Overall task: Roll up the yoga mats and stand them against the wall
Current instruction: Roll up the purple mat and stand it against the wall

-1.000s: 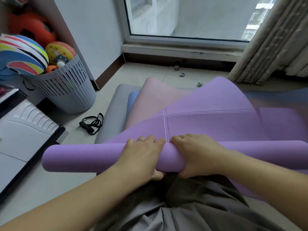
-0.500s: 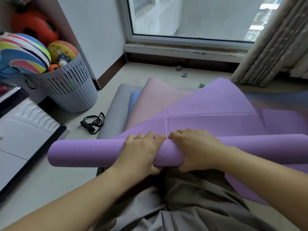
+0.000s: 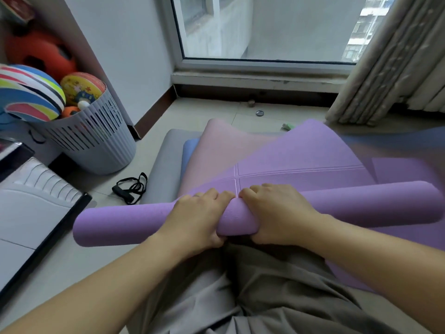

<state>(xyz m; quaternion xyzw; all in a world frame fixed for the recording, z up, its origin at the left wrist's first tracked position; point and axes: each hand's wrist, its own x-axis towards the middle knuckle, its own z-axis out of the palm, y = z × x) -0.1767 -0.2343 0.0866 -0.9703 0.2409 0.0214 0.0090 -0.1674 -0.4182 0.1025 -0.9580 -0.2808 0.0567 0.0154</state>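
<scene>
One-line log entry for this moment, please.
purple mat: partly rolled | left hand: grips it | right hand: grips it | pink mat: lies underneath

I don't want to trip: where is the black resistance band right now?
In the head view the black band lies on the floor, left of centre, between the grey slatted basket and the grey mat, just beyond the purple roll.

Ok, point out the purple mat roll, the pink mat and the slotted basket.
purple mat roll (image 3: 134, 224): head view, bare stretch near its left end.
pink mat (image 3: 216, 150): head view, uncovered flat part near its far end.
slotted basket (image 3: 96, 141): head view, its slotted side wall.
</scene>
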